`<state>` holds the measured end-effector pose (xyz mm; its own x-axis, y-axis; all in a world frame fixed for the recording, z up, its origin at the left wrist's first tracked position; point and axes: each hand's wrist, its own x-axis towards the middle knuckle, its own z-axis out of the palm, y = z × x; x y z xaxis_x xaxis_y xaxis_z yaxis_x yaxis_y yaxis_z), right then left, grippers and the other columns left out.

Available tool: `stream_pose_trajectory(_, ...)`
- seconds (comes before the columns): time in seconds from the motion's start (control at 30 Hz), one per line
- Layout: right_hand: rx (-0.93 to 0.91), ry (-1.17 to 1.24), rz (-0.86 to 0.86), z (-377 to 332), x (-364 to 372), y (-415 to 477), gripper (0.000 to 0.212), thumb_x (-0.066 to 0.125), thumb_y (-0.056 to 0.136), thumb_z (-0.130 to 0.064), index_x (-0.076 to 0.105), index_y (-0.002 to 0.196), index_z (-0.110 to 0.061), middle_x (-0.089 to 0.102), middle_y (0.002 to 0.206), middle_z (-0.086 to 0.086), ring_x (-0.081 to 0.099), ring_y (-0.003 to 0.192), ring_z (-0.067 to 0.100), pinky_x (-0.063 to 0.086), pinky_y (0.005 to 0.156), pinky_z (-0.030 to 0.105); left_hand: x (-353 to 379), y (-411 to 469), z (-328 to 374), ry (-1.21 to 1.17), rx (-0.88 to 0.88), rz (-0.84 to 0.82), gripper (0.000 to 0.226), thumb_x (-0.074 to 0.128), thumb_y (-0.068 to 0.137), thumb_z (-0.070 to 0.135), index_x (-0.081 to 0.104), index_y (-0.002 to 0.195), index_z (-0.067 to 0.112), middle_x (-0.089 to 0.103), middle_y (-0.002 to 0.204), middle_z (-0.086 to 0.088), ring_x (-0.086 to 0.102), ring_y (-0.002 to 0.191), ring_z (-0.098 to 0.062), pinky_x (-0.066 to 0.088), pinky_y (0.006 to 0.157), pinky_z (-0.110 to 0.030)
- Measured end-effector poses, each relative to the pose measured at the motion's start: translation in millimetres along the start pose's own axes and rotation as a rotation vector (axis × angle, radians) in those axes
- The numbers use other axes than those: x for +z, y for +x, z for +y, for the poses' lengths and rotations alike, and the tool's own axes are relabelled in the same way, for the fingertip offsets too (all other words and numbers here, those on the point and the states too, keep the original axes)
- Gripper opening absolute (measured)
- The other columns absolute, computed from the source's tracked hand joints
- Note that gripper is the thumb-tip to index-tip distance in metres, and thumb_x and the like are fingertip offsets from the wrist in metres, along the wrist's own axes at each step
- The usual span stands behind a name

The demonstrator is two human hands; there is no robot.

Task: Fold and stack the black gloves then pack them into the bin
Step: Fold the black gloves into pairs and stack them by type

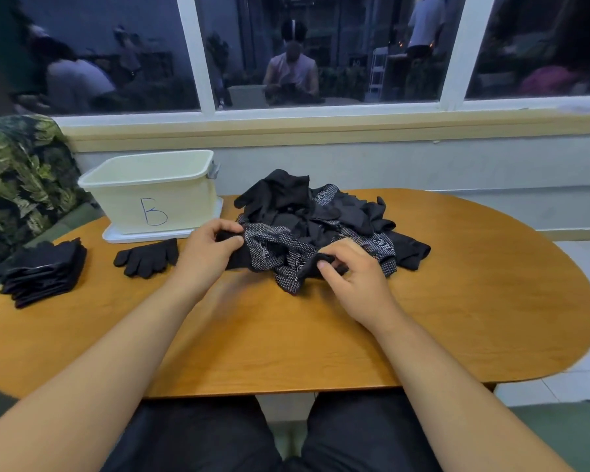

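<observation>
Pinching a dotted black glove (276, 248) at both ends, my left fingers (230, 240) and right fingers (326, 265) hold it left to right at the near edge of the pile (321, 212); the folded stack (45, 270) and bin (123, 199) lie left, nearer my left fingers.

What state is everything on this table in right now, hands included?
Bin: open-topped, contents hidden.
Folded glove stack: neat, on table.
Flat gloves: laid flat beside bin.
Glove pile: tangled, unfolded.
Dotted glove: held by both hands.
Left hand: gripping dotted glove.
Right hand: pinching dotted glove.
</observation>
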<state>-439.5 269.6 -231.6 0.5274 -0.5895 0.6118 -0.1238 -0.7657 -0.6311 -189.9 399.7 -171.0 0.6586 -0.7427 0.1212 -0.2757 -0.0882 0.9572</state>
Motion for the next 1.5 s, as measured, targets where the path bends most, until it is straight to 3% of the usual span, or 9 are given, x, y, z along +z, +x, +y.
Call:
stream_pose_trajectory(0.17, 0.167, 0.023, 0.048, 0.2, -5.6, -5.8, 0.015, 0.069, 0.101, -0.017, 0.076, 0.111, -0.026, 0.057, 0.114, -0.016, 0.06, 0.104, 0.007, 0.048, 0.089, 0.022, -13.6, -42.7, -40.0, 0.249, 0.051, 0.209, 0.016, 0.07, 0.094, 0.007, 0.069, 0.091, 0.022, 0.071, 0.098, 0.007, 0.07, 0.087, -0.007, 0.052, 0.067, -0.02)
stream_pose_trajectory(0.37, 0.386, 0.085, 0.227, 6.9, -15.5, 1.1, 0.012, 0.065, 0.103, -0.022, 0.072, 0.099, -0.03, 0.054, 0.075, -0.009, 0.052, 0.071, 0.008, 0.041, 0.068, 0.033, -24.5, -59.0, -63.1, 0.43, 0.11, 0.208, 0.02, 0.067, 0.089, 0.009, 0.062, 0.085, 0.028, 0.068, 0.096, 0.007, 0.061, 0.094, -0.02, 0.041, 0.078, -0.033)
stream_pose_trajectory(0.6, 0.463, 0.21, 0.256, -0.9, -15.2, -3.3, 0.028, 0.046, 0.101, -0.029, 0.071, 0.089, -0.027, 0.071, 0.087, -0.01, 0.063, 0.085, 0.011, 0.046, 0.075, 0.033, -17.5, -78.3, -60.8, 0.68, 0.156, 0.113, 0.028, 0.059, 0.096, 0.055, 0.066, 0.079, 0.034, 0.064, 0.06, 0.008, 0.061, 0.06, -0.011, 0.047, 0.054, -0.034)
stream_pose_trajectory(0.77, 0.502, 0.151, 0.273, -3.3, -18.8, -3.9, 0.017, 0.072, 0.098, -0.046, 0.067, 0.097, -0.03, 0.069, 0.089, -0.011, 0.063, 0.08, 0.004, 0.046, 0.069, 0.026, -19.5, -95.3, -55.6, 0.525, 0.295, -0.358, 0.03, 0.06, 0.104, 0.052, 0.077, 0.086, 0.034, 0.065, 0.061, 0.004, 0.059, 0.057, -0.01, 0.05, 0.062, -0.038)
stream_pose_trajectory(0.9, 0.495, 0.119, 0.272, 2.4, -16.7, -5.3, 0.043, 0.072, 0.095, -0.013, 0.058, 0.129, -0.035, 0.069, 0.119, -0.008, 0.062, 0.085, -0.007, 0.043, 0.067, 0.008, -20.5, -101.6, -50.3, 0.228, 0.278, -0.207, 0.032, 0.062, 0.107, 0.042, 0.082, 0.084, 0.03, 0.06, 0.05, -0.003, 0.058, 0.049, -0.014, 0.05, 0.06, -0.033)
stream_pose_trajectory(1.07, 0.518, 0.241, 0.339, 5.5, -17.4, -2.7, 0.056, 0.074, 0.097, -0.014, 0.054, 0.142, -0.041, 0.066, 0.138, -0.01, 0.059, 0.132, 0.003, 0.052, 0.11, 0.035, 4.4, -88.7, -40.6, 0.509, 0.471, -0.003, 0.037, 0.051, 0.107, 0.049, 0.067, 0.083, 0.025, 0.063, 0.075, 0.008, 0.059, 0.076, -0.011, 0.051, 0.069, -0.043)
stream_pose_trajectory(1.13, 0.508, 0.242, 0.359, 8.9, -17.3, -0.7, 0.054, 0.074, 0.097, -0.016, 0.055, 0.14, -0.042, 0.067, 0.138, -0.01, 0.061, 0.132, 0.006, 0.052, 0.113, 0.043, 25.0, -79.2, -29.2, 0.695, 0.48, -0.139, 0.021, 0.052, 0.107, 0.046, 0.067, 0.114, 0.033, 0.064, 0.111, 0.018, 0.057, 0.108, -0.006, 0.052, 0.091, -0.037)
stream_pose_trajectory(1.23, 0.513, 0.228, 0.395, 8.9, -19.1, -0.3, 0.048, 0.072, 0.1, -0.014, 0.058, 0.143, -0.03, 0.064, 0.14, -0.011, 0.057, 0.136, 0.006, 0.048, 0.117, 0.042, 47.5, -72.2, -27.2, 0.912, 0.445, -0.29, 0.048, 0.049, 0.107, 0.053, 0.051, 0.15, 0.03, 0.05, 0.152, 0.012, 0.041, 0.143, -0.011, 0.039, 0.118, -0.038)
stream_pose_trajectory(1.5, 0.525, 0.208, 0.312, 10.6, -17.8, -1.0, 0.048, 0.072, 0.099, -0.022, 0.056, 0.124, -0.061, 0.056, 0.128, -0.036, 0.062, 0.131, 0.013, 0.058, 0.105, 0.049, 32.7, -95.7, -42.3, 1.111, 0.248, -0.557, 0.072, 0.017, 0.095, 0.089, -0.001, 0.16, 0.065, -0.01, 0.176, 0.02, -0.021, 0.162, -0.027, -0.006, 0.129, -0.061)
